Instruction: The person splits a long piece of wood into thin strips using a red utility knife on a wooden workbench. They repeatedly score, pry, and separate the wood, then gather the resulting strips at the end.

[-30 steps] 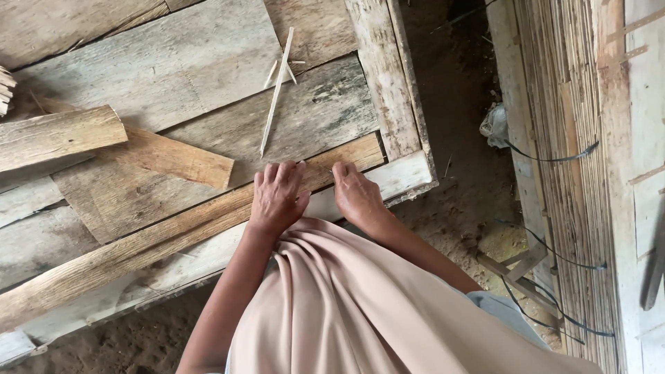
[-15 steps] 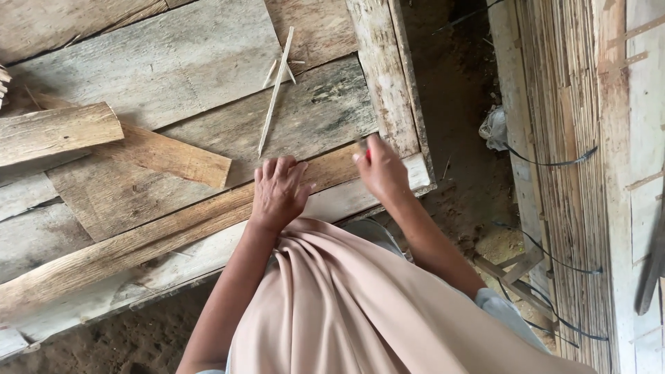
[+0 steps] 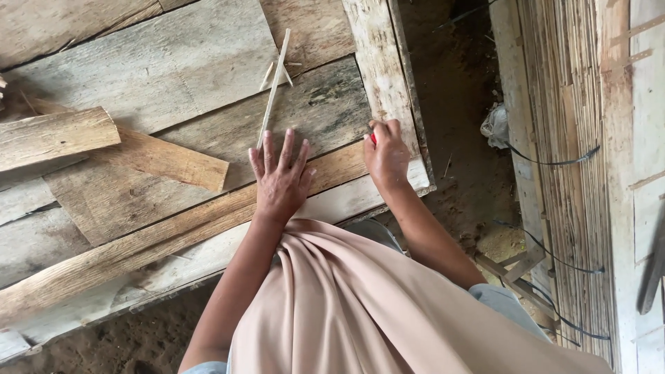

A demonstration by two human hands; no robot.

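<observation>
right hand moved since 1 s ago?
Yes. The right hand has slid along the long brown plank toward its far end by the upright edge board, away from the left hand, which stays flat on the plank.

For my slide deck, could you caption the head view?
Left hand flat on a long plank, right hand pinching a small red object on weathered boards.

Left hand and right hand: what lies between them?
Head view: only bare plank between the left hand and right hand; nothing rests there.
</observation>
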